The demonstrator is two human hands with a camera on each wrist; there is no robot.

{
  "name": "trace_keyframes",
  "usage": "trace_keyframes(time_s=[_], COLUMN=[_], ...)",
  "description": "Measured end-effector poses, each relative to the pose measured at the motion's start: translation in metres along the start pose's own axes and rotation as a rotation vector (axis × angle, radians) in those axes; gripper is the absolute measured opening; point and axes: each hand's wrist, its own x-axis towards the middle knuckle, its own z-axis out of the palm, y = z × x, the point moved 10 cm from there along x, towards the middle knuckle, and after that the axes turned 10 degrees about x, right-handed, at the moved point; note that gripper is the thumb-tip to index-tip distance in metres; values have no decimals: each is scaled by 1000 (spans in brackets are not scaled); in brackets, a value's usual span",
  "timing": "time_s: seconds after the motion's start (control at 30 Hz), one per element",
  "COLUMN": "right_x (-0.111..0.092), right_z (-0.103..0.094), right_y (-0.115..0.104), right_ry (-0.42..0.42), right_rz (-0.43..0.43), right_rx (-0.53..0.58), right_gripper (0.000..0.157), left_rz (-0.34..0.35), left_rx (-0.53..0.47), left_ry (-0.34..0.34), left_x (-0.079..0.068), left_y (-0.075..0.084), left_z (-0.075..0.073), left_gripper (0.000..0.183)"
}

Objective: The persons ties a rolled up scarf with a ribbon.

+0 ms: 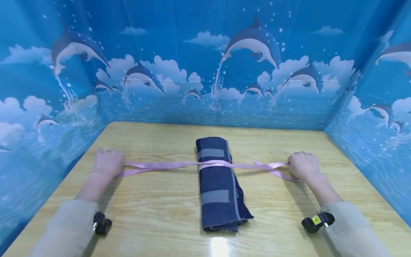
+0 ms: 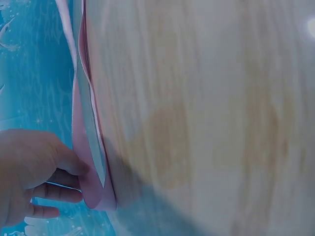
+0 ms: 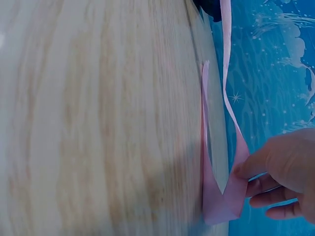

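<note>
A dark blue denim roll (image 1: 218,185) with grey patches lies lengthwise in the middle of the table. Round its upper half runs a pink ribbon (image 1: 173,165), crossed on top and stretched out to both sides. My left hand (image 1: 109,162) pinches one end between thumb and forefinger, and the ribbon (image 2: 88,182) loops back below the grip. On the other side my right hand (image 1: 303,165) pinches the opposite length; there the ribbon's tail (image 3: 219,206) folds back with its tip free. Both hands are well apart from the roll, just above the table.
The wood-grain table (image 1: 154,214) is bounded at the back and sides by a blue dolphin-print curtain (image 1: 179,71). Dark wrist devices sit on the left sleeve (image 1: 69,221) and the right sleeve (image 1: 350,225). A bright light reflection lies at the table's near edge.
</note>
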Motion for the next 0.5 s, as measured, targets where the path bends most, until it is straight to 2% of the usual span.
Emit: trace_keyframes(time_s=[0.17, 0.5], right_x=[0, -1], right_z=[6, 9], right_y=[-1, 1], right_ry=[-6, -13], right_rz=[7, 23], right_rx=[-2, 5], right_gripper=[20, 14], left_rz=[14, 8], left_rx=[-4, -35], left_ry=[13, -5], left_x=[1, 5], left_y=[7, 10], left_z=[0, 3], left_gripper=[12, 13])
